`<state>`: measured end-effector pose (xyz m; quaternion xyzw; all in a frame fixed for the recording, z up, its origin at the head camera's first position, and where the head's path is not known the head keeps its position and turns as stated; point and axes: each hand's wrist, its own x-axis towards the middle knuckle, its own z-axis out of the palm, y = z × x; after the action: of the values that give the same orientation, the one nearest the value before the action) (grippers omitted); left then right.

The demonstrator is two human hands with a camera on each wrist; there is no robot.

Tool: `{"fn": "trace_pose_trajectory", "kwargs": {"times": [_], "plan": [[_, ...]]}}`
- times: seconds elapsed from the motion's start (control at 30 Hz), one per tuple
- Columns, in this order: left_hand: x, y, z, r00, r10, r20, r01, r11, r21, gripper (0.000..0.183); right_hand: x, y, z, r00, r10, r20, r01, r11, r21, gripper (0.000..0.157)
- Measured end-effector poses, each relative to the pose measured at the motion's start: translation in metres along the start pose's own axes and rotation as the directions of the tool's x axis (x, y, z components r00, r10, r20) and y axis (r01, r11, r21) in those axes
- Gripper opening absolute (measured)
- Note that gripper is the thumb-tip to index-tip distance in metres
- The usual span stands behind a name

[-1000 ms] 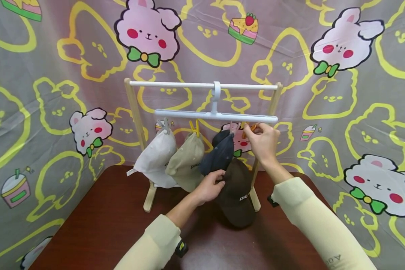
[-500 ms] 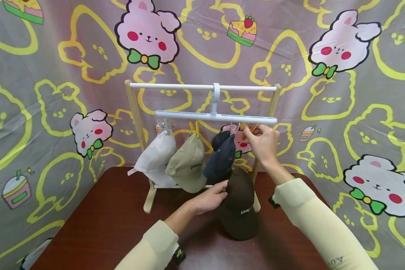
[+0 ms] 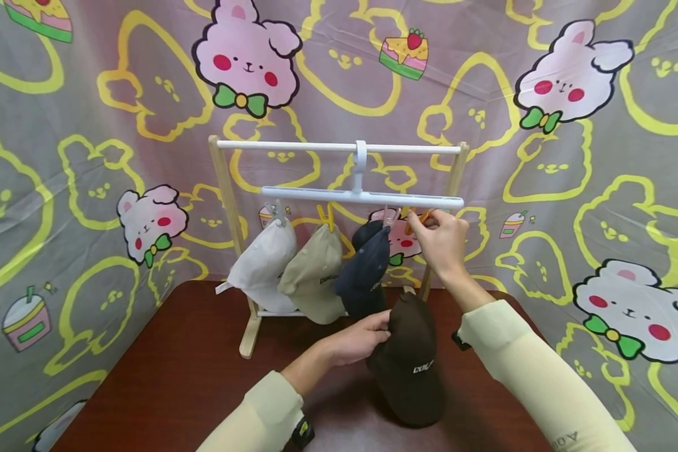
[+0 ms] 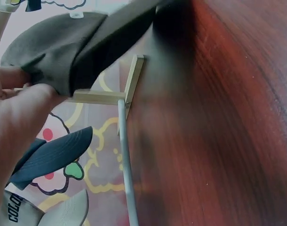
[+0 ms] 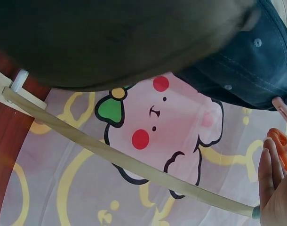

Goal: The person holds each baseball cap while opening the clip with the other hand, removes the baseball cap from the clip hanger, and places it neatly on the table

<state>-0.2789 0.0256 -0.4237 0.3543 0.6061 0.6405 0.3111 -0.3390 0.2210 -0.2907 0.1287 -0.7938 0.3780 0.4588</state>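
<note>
My left hand [image 3: 364,339] grips the edge of a dark brown cap [image 3: 409,351], whose brim points down toward me over the table. In the left wrist view, the fingers pinch the fabric of that brown cap [image 4: 44,47]. Up at the right end of a pale hanger [image 3: 316,194], my right hand [image 3: 443,242] pinches an orange clip [image 5: 279,143]. The brown cap is apart from this clip. Left of it, a navy cap [image 3: 364,273] hangs from a pink clip [image 3: 392,215], a khaki cap [image 3: 316,273] from a yellow clip [image 3: 326,216], and a white cap [image 3: 265,263] from a grey clip [image 3: 277,210].
The hanger hooks over the white top bar [image 3: 294,146] of a wooden stand [image 3: 226,194]. This stand is on a reddish-brown table [image 3: 164,376], close to a patterned curtain [image 3: 344,81]. A lower rod [image 4: 127,160] joins the stand's feet.
My left hand has drawn the brown cap down and toward me, slightly rightward, away from the clips. The navy cap has swung a little. My right hand stays at the orange clip.
</note>
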Motion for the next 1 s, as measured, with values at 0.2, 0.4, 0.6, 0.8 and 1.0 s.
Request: {"fn": "trace_pose_trajectory", "kwargs": {"times": [0.2,0.4,0.6,0.8,1.0], "plan": [[0.002,-0.008,-0.004,0.986,0.016,-0.165,0.031,0.960,0.280,0.040,-0.002,0.004,-0.001,0.998,-0.059,0.012,0.058,0.997,0.049,0.028],[-0.003,-0.014,-0.009,0.964,-0.011,-0.267,0.150,0.847,0.509,0.024,-0.002,0.009,-0.004,0.995,-0.101,0.011,0.099,0.989,0.107,0.024],[-0.014,-0.010,-0.017,0.939,-0.086,-0.332,0.287,0.726,0.624,0.020,0.002,0.008,-0.008,0.994,-0.109,0.023,0.105,0.986,0.130,0.018],[-0.023,-0.003,-0.034,0.902,-0.012,-0.432,0.307,0.722,0.620,0.040,0.000,0.008,-0.010,0.994,-0.080,0.073,0.070,0.989,0.127,0.019],[-0.031,0.006,-0.048,0.859,0.075,-0.506,0.239,0.816,0.526,0.045,-0.004,0.007,-0.011,0.995,-0.059,0.084,0.050,0.993,0.105,0.025]]}}
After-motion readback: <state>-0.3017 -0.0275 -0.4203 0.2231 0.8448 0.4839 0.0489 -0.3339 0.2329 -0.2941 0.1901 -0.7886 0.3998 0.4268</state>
